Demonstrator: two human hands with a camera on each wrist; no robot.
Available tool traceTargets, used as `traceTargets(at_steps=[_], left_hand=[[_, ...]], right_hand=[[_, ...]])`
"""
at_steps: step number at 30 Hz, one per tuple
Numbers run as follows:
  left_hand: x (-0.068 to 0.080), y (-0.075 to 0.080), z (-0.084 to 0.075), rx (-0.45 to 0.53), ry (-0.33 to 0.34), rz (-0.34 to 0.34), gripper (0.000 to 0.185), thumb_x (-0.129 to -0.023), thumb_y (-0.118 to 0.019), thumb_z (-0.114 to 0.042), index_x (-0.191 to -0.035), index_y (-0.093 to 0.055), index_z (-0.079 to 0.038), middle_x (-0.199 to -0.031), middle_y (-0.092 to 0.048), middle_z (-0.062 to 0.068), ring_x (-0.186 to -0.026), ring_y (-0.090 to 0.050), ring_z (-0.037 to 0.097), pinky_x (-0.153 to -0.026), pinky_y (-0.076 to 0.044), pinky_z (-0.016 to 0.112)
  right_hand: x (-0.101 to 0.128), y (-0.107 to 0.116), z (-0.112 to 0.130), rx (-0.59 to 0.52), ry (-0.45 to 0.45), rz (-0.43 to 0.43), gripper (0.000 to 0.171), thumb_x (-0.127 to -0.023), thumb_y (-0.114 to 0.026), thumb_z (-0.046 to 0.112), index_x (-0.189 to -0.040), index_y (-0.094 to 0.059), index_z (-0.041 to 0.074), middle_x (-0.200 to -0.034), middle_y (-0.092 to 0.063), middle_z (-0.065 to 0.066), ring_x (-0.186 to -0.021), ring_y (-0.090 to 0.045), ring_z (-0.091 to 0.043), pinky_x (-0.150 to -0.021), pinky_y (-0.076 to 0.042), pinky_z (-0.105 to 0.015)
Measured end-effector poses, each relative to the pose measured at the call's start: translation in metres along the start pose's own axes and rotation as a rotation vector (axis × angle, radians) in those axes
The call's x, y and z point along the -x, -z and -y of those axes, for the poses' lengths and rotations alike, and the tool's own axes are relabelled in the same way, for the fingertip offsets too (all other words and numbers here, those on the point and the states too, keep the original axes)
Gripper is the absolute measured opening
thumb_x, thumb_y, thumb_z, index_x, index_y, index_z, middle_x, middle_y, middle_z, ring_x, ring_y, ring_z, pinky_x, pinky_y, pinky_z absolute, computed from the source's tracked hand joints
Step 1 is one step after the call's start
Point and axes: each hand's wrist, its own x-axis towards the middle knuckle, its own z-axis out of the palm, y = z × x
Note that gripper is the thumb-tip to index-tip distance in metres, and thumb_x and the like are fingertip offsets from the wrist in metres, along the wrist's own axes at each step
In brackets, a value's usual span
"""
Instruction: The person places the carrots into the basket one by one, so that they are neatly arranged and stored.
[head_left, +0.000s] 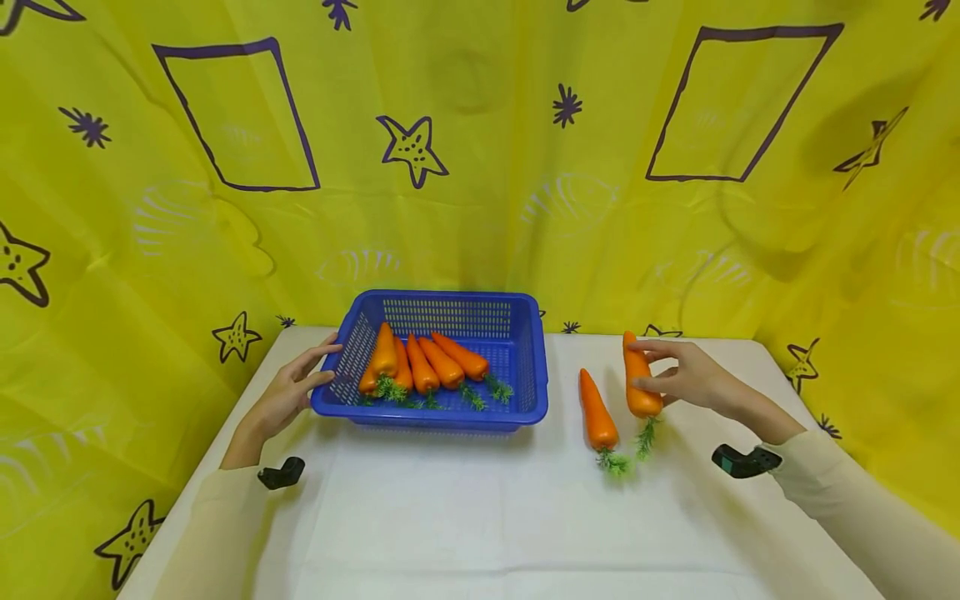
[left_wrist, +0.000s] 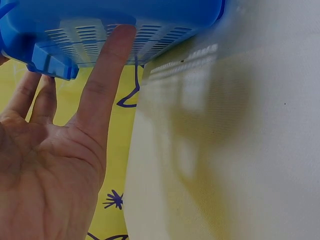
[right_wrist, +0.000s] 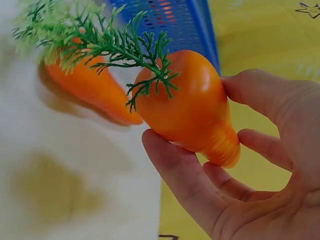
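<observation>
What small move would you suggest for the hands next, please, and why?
Probably carry the carrot in the right hand leftward over the basket: it is already gripped, five carrots lie inside, and the left hand steadies the basket's side.

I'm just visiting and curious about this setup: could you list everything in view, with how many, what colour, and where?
Slotted plastic basket: one, blue, back-centre of table.
Toy carrots in basket: five, orange with green tops.
Loose toy carrot: one, orange, lying right of basket.
Held toy carrot: one, orange, in right hand.
Cloth-covered table: one, white.
Star-patterned backdrop: one, yellow, behind.
Left hand: fingers straight, touching the basket's left side.
Right hand: grips held carrot.
</observation>
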Motion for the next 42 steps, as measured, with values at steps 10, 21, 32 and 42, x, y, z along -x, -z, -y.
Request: traceTargets(at_steps=[10,21,32,42], left_hand=[[0.0,0.0,0.001,-0.012,-0.008,-0.002,0.053,-0.108,-0.052,-0.015,-0.158,-0.036,-0.007,-0.174,-0.006,-0.001,-0.151,-0.017,0.047,-0.091,-0.06,0.035],[0.0,0.0,0.002,-0.013,-0.011,-0.004,0.053,-0.108,-0.053,-0.016,-0.158,-0.036,-0.008,-0.174,-0.006,-0.001,-0.151,-0.018,0.047,-0.092,-0.06,0.037],[0.0,0.0,0.001,-0.007,-0.003,-0.01,0.053,-0.108,-0.053,-0.016,-0.158,-0.037,-0.009,-0.174,-0.006,-0.003,-0.152,-0.017,0.047,-0.091,-0.06,0.037],[0.0,0.0,0.001,0.003,0.002,-0.007,0.054,-0.108,-0.053,-0.016,-0.159,-0.035,-0.009,-0.174,-0.006,-0.004,-0.149,-0.022,0.045,-0.09,-0.06,0.038]], right_hand=[[0.003,0.017,0.034,0.046,0.027,-0.044,0.073,-0.095,-0.075,0.019,-0.158,-0.039,0.006,-0.148,-0.042,-0.031,-0.096,-0.073,-0.02,-0.075,-0.063,-0.034],[0.0,0.021,0.056,0.044,0.06,-0.064,0.07,-0.095,-0.076,0.016,-0.155,-0.042,0.004,-0.146,-0.043,-0.028,-0.096,-0.072,-0.012,-0.075,-0.063,-0.032],[-0.021,0.012,0.073,0.088,0.071,-0.006,0.071,-0.093,-0.079,0.025,-0.154,-0.046,0.011,-0.147,-0.046,-0.024,-0.095,-0.074,-0.022,-0.081,-0.062,-0.035],[-0.063,-0.007,0.098,0.07,0.104,0.083,0.07,-0.092,-0.079,0.021,-0.153,-0.048,0.012,-0.145,-0.049,-0.021,-0.105,-0.072,-0.03,-0.079,-0.063,-0.039]])
